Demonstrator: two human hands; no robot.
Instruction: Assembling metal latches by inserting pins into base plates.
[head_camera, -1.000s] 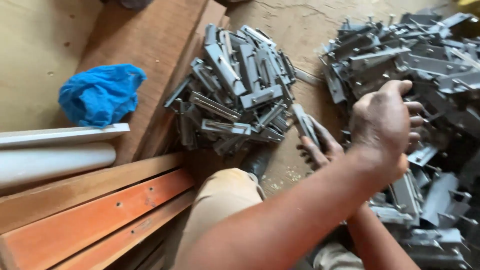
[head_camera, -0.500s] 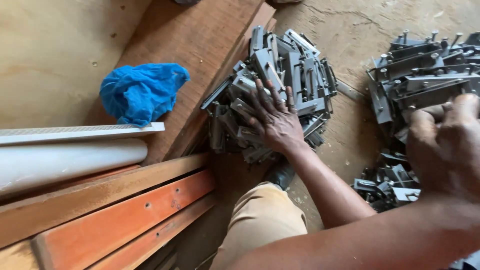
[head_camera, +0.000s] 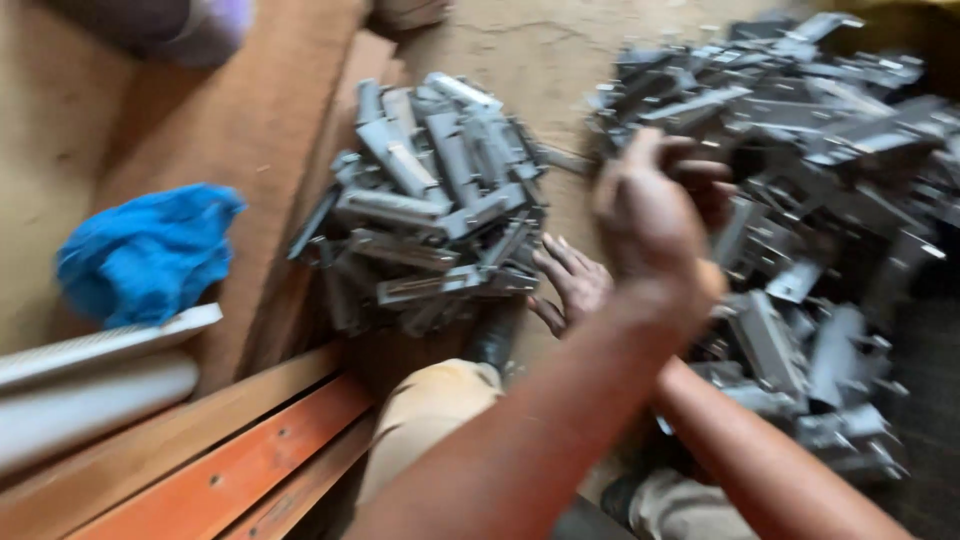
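My arms are crossed. My left hand (head_camera: 650, 210) hovers blurred over the right heap of grey metal brackets (head_camera: 800, 200), fingers curled; whether it holds a bracket is not visible. Below it, my right hand (head_camera: 572, 282) lies with its fingers spread and nothing in them, just off the lower right edge of the stacked pile of brackets (head_camera: 430, 200). That pile rests partly on a brown wooden board (head_camera: 230, 130).
A crumpled blue cloth (head_camera: 145, 250) lies on the left. White pipes (head_camera: 90, 400) and orange-brown wooden planks (head_camera: 230, 470) run along the lower left. My knee in tan trousers (head_camera: 425, 420) is at the bottom centre. The floor is dusty concrete (head_camera: 540, 50).
My right hand has come off the stacked pile and drawn back to the right, now with nothing in it. My left hand has shifted left over the loose heap.
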